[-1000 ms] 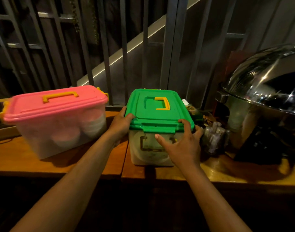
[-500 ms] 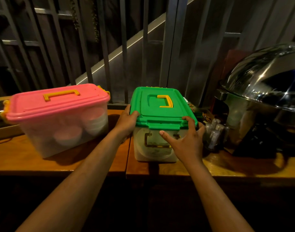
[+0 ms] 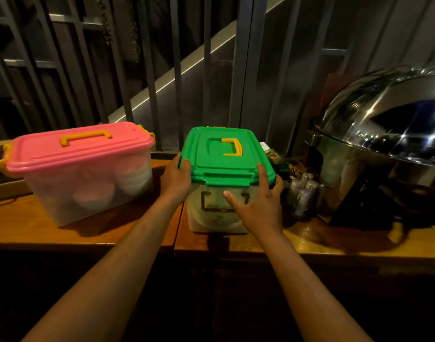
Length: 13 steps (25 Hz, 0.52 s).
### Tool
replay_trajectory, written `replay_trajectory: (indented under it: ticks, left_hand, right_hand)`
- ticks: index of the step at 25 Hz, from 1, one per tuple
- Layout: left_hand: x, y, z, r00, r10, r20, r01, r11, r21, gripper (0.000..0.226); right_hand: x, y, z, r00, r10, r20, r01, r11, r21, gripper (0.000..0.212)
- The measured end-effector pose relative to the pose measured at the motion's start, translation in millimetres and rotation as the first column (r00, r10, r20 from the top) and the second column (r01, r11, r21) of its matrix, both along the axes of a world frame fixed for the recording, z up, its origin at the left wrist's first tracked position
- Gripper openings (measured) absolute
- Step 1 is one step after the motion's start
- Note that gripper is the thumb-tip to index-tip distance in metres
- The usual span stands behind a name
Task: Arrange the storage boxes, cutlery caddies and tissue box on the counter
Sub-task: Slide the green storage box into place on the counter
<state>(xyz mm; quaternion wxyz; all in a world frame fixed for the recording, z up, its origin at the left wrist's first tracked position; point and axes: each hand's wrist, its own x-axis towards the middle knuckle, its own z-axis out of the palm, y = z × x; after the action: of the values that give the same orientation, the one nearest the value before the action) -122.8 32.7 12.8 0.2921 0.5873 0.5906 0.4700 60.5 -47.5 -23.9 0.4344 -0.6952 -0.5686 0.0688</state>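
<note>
Hands (image 3: 177,178) and (image 3: 259,206) clasp the green-lidded box (image 3: 221,183) between their fingers (one on each side), likely to square it on the worktop (image 3: 39,225) beside the pink-lidded box (image 3: 83,169).

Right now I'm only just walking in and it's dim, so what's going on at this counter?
A person has both hands on the green-lidded storage box standing on the wooden counter: the left hand grips its left side, the right hand is spread over its front right corner. A pink-lidded storage box sits to the left, untouched. A shiny domed chafing dish stands at the right.
</note>
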Motion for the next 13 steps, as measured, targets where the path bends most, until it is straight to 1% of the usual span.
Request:
replay_trajectory:
  ticks: [2, 4, 6, 8, 9, 13]
  left_hand:
    - [-1, -12, -2, 0.993, 0.03, -0.115, -0.02, 0.996, 0.084, 0.043]
    - [-10, -22, -2, 0.978, 0.037, -0.203, -0.005, 0.987, 0.159, 0.039]
    - [-29, -31, -4, 0.95, 0.067, -0.304, 0.005, 0.973, 0.229, 0.035]
    - [-55, -43, -3, 0.903, 0.125, -0.411, -0.001, 0.957, 0.289, 0.037]
    - [-69, -50, -2, 0.883, 0.161, -0.441, -0.017, 0.95, 0.312, 0.035]
    - [-131, -58, 0, 0.808, 0.312, -0.5, -0.112, 0.915, 0.388, 0.034]
  right_hand:
    - [1, -3, 2, 0.995, -0.039, 0.096, 0.038, 0.999, 0.01, 0.102]
    - [-4, -7, 7, 0.972, -0.108, 0.211, 0.087, 0.99, 0.109, 0.092]
    - [-18, -10, 16, 0.957, -0.14, 0.256, 0.091, 0.977, 0.193, 0.08]
    - [-44, -12, 23, 0.954, -0.11, 0.28, 0.041, 0.97, 0.241, 0.072]
    - [-59, -12, 26, 0.95, -0.086, 0.299, 0.005, 0.965, 0.261, 0.069]
    - [-122, 0, 33, 0.938, 0.002, 0.346, -0.097, 0.961, 0.258, 0.063]
